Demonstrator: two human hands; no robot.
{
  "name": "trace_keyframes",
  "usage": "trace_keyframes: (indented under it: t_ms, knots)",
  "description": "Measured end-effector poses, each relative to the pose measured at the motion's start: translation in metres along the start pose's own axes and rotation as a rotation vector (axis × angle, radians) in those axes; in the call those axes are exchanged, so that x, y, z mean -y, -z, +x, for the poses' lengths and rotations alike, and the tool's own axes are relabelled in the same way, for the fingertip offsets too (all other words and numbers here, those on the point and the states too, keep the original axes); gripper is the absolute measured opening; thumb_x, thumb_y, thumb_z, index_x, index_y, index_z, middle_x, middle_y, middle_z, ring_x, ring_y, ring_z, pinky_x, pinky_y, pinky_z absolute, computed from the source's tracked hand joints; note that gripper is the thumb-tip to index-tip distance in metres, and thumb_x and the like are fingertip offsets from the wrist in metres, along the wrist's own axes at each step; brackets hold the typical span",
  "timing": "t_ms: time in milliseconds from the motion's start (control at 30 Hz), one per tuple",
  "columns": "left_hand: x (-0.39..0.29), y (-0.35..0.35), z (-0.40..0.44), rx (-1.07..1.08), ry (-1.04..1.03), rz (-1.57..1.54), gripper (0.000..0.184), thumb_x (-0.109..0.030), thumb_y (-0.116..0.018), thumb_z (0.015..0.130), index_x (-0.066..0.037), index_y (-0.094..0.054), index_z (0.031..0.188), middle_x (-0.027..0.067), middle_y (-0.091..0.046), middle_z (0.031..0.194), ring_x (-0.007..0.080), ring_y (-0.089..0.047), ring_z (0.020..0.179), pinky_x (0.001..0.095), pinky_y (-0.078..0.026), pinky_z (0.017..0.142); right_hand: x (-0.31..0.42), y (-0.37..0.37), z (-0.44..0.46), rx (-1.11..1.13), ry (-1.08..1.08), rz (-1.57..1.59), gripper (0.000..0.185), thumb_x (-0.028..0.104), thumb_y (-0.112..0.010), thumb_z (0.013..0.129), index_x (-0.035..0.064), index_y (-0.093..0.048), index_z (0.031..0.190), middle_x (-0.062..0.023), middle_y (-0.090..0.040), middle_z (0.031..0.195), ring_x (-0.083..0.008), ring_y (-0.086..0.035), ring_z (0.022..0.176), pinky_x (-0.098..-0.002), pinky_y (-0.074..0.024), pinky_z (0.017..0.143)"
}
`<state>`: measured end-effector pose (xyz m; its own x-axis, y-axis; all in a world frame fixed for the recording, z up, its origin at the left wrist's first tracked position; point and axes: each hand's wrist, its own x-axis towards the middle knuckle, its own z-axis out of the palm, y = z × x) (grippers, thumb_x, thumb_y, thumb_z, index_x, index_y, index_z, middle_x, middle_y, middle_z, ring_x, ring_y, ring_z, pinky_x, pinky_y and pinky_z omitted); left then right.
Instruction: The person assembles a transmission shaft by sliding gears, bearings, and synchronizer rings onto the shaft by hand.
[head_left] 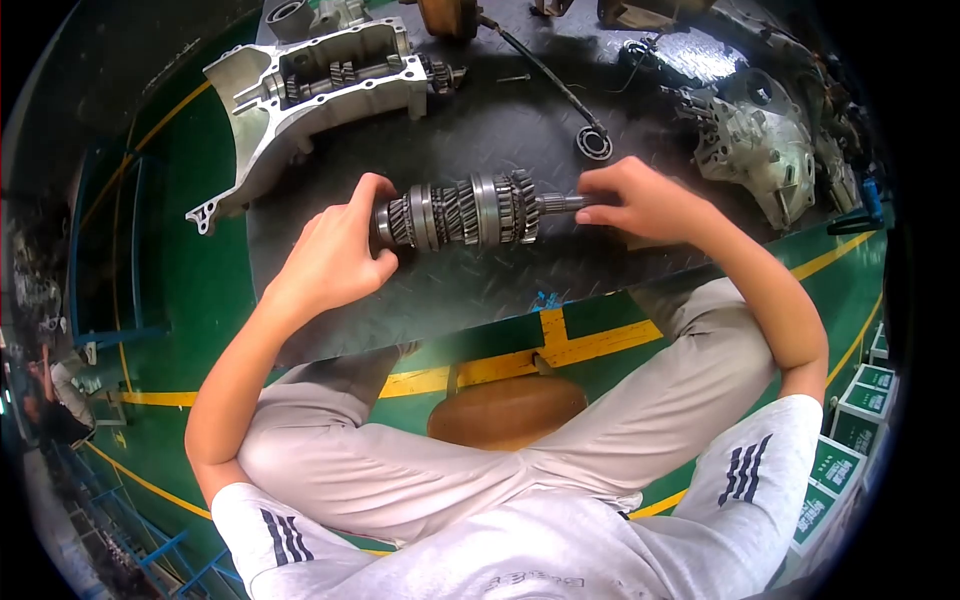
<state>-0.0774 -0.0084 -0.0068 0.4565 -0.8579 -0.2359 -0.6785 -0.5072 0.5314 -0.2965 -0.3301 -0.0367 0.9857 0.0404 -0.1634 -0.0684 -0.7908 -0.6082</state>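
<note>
A gear shaft (pixel 460 212) with several toothed gears and a thin splined end lies level across the front of the dark table. My left hand (pixel 345 240) is closed around its thick left end, thumb below and fingers above. With thumb and fingers, my right hand (pixel 640 203) pinches the narrow splined end on the right. Whether the shaft touches the table or is held just above it, I cannot tell. Beyond my left hand stands an open metal gearbox housing (pixel 340 100) with another gear shaft inside.
The dark textured table (pixel 400 300) has its edge just before my knees. Behind the shaft lie a ring bearing (pixel 593 143), a long rod (pixel 545 72) and a small bolt (pixel 514 78). A metal casing (pixel 755 150) stands at the right. Green and white boxes (pixel 835 465) are on the floor.
</note>
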Motion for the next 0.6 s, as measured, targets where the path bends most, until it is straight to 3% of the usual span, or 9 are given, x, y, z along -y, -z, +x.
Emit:
trace_keyframes:
  t_ms: [33, 100, 200, 267, 333, 367, 433, 533, 600]
  knots:
    - [0.001, 0.001, 0.001, -0.005, -0.046, 0.037, 0.060, -0.011, -0.066, 0.074, -0.006, -0.048, 0.131, 0.0269, -0.069, 0.098, 0.0496, -0.066, 0.096, 0.0501, -0.051, 0.089, 0.006, -0.005, 0.002, 0.003, -0.029, -0.024, 0.037, 0.036, -0.072, 0.098, -0.0001, -0.066, 0.103, -0.0237, -0.062, 0.076, -0.0436, -0.059, 0.074, -0.0477, -0.0475, 0.068]
    - [0.003, 0.000, -0.001, -0.009, -0.088, 0.072, 0.062, -0.013, -0.066, 0.075, -0.007, -0.047, 0.133, 0.0274, -0.068, 0.099, 0.0497, -0.066, 0.096, 0.0508, -0.050, 0.090, 0.006, -0.011, 0.004, -0.030, -0.015, -0.113, 0.039, 0.039, -0.070, 0.098, 0.0008, -0.065, 0.099, -0.0234, -0.062, 0.076, -0.0446, -0.060, 0.075, -0.0499, -0.0471, 0.068]
    - [0.005, -0.002, -0.002, -0.054, -0.196, 0.217, 0.076, -0.028, -0.078, 0.080, -0.007, -0.044, 0.145, 0.0240, -0.061, 0.123, 0.0445, -0.060, 0.114, 0.0478, -0.049, 0.099, -0.001, -0.019, 0.006, -0.092, 0.013, -0.232, 0.043, 0.044, -0.066, 0.100, 0.0034, -0.061, 0.089, -0.0214, -0.063, 0.074, -0.0455, -0.062, 0.077, -0.0538, -0.0459, 0.068]
    - [-0.003, -0.001, 0.000, -0.008, -0.130, 0.174, 0.086, -0.034, -0.084, 0.079, -0.007, -0.042, 0.150, 0.0216, -0.055, 0.131, 0.0423, -0.056, 0.123, 0.0463, -0.048, 0.103, -0.004, -0.022, 0.005, -0.137, 0.051, -0.281, 0.042, 0.043, -0.067, 0.099, 0.0043, -0.060, 0.087, -0.0197, -0.063, 0.072, -0.0447, -0.062, 0.075, -0.0531, -0.0455, 0.066]
    - [-0.006, -0.004, 0.004, -0.052, -0.223, 0.183, 0.095, -0.035, -0.088, 0.074, -0.006, -0.043, 0.151, 0.0212, -0.054, 0.138, 0.0408, -0.055, 0.126, 0.0464, -0.044, 0.108, -0.005, -0.022, 0.005, -0.150, 0.071, -0.287, 0.042, 0.043, -0.067, 0.099, 0.0044, -0.059, 0.086, -0.0192, -0.063, 0.072, -0.0442, -0.062, 0.074, -0.0528, -0.0452, 0.065]
    - [-0.009, -0.007, 0.007, -0.047, -0.227, 0.184, 0.095, -0.035, -0.088, 0.074, -0.006, -0.043, 0.151, 0.0212, -0.054, 0.138, 0.0408, -0.055, 0.126, 0.0464, -0.044, 0.108, -0.005, -0.022, 0.005, -0.162, 0.097, -0.296, 0.043, 0.044, -0.067, 0.099, 0.0045, -0.059, 0.085, -0.0186, -0.063, 0.071, -0.0438, -0.062, 0.073, -0.0526, -0.0449, 0.065]
    - [-0.017, -0.014, 0.014, -0.324, -0.520, 0.385, 0.102, -0.037, -0.092, 0.069, -0.003, -0.043, 0.152, 0.0207, -0.056, 0.140, 0.0382, -0.053, 0.131, 0.0463, -0.040, 0.112, -0.005, -0.021, 0.005, -0.150, 0.081, -0.301, 0.043, 0.044, -0.067, 0.099, 0.0046, -0.059, 0.084, -0.0183, -0.062, 0.071, -0.0433, -0.062, 0.073, -0.0522, -0.0448, 0.064]
    - [-0.034, -0.029, 0.025, -0.207, -0.538, 0.337, 0.106, -0.038, -0.093, 0.066, 0.000, -0.044, 0.152, 0.0208, -0.058, 0.140, 0.0366, -0.053, 0.133, 0.0457, -0.037, 0.114, -0.008, -0.023, 0.006, -0.149, 0.075, -0.307, 0.043, 0.044, -0.067, 0.099, 0.0046, -0.058, 0.084, -0.0177, -0.062, 0.070, -0.0428, -0.062, 0.072, -0.0517, -0.0449, 0.064]
    - [-0.037, -0.037, 0.032, -0.274, -0.557, 0.301, 0.099, -0.035, -0.094, 0.065, 0.001, -0.050, 0.146, 0.0193, -0.064, 0.130, 0.0360, -0.058, 0.126, 0.0441, -0.041, 0.110, -0.007, -0.023, 0.007, -0.159, 0.084, -0.309, 0.043, 0.044, -0.067, 0.099, 0.0046, -0.058, 0.083, -0.0175, -0.062, 0.070, -0.0427, -0.062, 0.072, -0.0516, -0.0451, 0.064]
